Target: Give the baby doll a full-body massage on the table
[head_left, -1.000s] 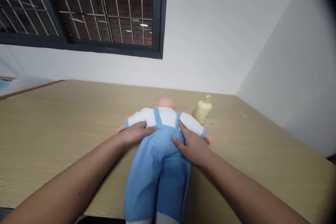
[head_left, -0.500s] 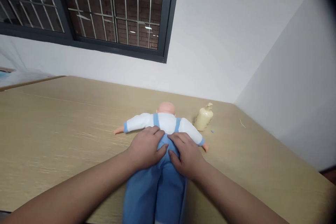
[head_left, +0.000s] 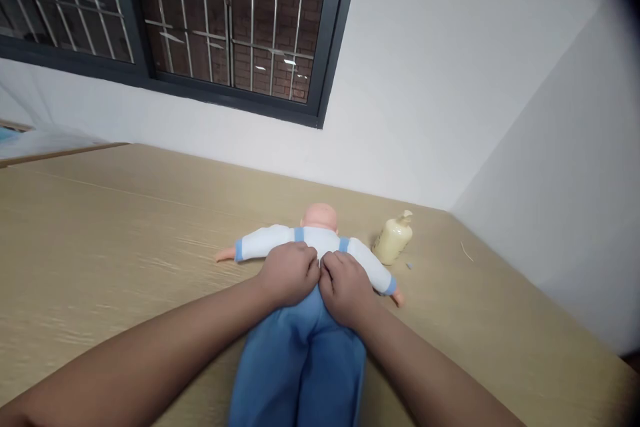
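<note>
A baby doll [head_left: 311, 327] lies on the table with the back of its head towards me. It wears a white top with blue cuffs and blue overalls, and its arms are spread to the sides. On the left of the doll's back is my left hand [head_left: 290, 271], fingers curled closed against the cloth. My right hand [head_left: 347, 285] is closed the same way just to the right, its knuckles close to the left hand's. Both appear to pinch the overalls near the waist; the fingertips are hidden.
A cream pump bottle [head_left: 393, 240] stands right of the doll's head, with a small blue bit [head_left: 409, 266] beside it. A thin pale strand [head_left: 467, 251] lies further right on the wooden table [head_left: 125, 227]. Behind are a white wall and a barred window [head_left: 235, 27].
Both hands have gone from lying fairly flat, thumbs out, to curled closed, and have moved slightly up the doll's back. The overalls are drawn up under them. The view has shifted slightly.
</note>
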Demonstrator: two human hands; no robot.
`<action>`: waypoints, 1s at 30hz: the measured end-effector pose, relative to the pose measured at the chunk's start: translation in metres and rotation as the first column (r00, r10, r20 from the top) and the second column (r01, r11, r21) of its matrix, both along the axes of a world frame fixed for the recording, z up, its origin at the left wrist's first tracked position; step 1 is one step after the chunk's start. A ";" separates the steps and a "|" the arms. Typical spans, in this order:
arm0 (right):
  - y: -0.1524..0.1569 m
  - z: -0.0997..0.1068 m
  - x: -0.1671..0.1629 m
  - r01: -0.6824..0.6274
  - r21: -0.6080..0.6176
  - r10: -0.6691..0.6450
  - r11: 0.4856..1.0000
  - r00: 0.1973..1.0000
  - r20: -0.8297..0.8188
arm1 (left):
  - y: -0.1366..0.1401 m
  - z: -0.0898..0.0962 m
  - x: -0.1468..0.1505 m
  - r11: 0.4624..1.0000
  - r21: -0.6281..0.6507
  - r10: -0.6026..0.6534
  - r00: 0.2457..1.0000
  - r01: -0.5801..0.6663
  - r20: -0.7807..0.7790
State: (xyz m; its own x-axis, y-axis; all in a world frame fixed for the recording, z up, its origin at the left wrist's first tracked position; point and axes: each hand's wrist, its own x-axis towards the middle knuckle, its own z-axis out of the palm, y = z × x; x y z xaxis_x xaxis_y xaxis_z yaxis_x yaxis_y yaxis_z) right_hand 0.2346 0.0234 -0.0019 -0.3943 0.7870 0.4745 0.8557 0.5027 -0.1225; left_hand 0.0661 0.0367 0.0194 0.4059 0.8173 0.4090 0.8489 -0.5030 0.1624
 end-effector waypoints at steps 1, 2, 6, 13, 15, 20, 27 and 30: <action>-0.002 -0.002 0.000 0.000 0.022 0.000 1.000 1.000 -0.021 | -0.002 -0.003 0.000 0.998 0.059 -0.012 1.000 0.013 -0.003; -0.004 -0.003 0.001 -0.001 0.044 0.003 0.999 0.999 -0.041 | -0.005 -0.006 -0.001 0.993 0.113 -0.025 1.000 0.026 -0.009; -0.006 -0.002 0.001 -0.032 0.123 0.044 0.992 0.994 -0.096 | -0.007 -0.008 -0.002 0.958 0.274 -0.074 0.996 0.082 -0.039; 0.006 0.008 0.005 -0.048 -0.131 0.024 0.990 0.983 -0.181 | 0.002 -0.001 -0.001 0.999 0.018 -0.042 0.999 0.042 0.003; 0.011 0.012 0.007 -0.052 -0.228 0.002 0.972 0.977 -0.213 | 0.004 0.001 -0.001 0.998 -0.050 -0.039 0.999 0.039 0.010; 0.013 0.006 0.004 -0.013 -0.138 -0.018 0.990 0.976 -0.218 | 0.005 -0.002 -0.003 0.993 0.016 -0.114 0.993 0.114 0.038; 0.001 -0.001 0.001 -0.023 0.105 0.042 0.994 0.982 -0.182 | -0.005 -0.005 -0.002 0.955 0.259 -0.152 0.988 0.141 0.021; 0.000 0.000 0.002 -0.028 0.118 0.049 0.993 0.982 -0.183 | -0.006 -0.005 -0.001 0.962 0.247 -0.134 0.990 0.119 0.046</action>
State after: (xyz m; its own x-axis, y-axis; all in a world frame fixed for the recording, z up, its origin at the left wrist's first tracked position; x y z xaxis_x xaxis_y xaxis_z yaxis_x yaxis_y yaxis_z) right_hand 0.2361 0.0235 -0.0018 -0.3202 0.7095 0.6278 0.8035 0.5544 -0.2168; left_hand 0.0648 0.0308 0.0149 0.4677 0.6336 0.6163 0.7678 -0.6366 0.0718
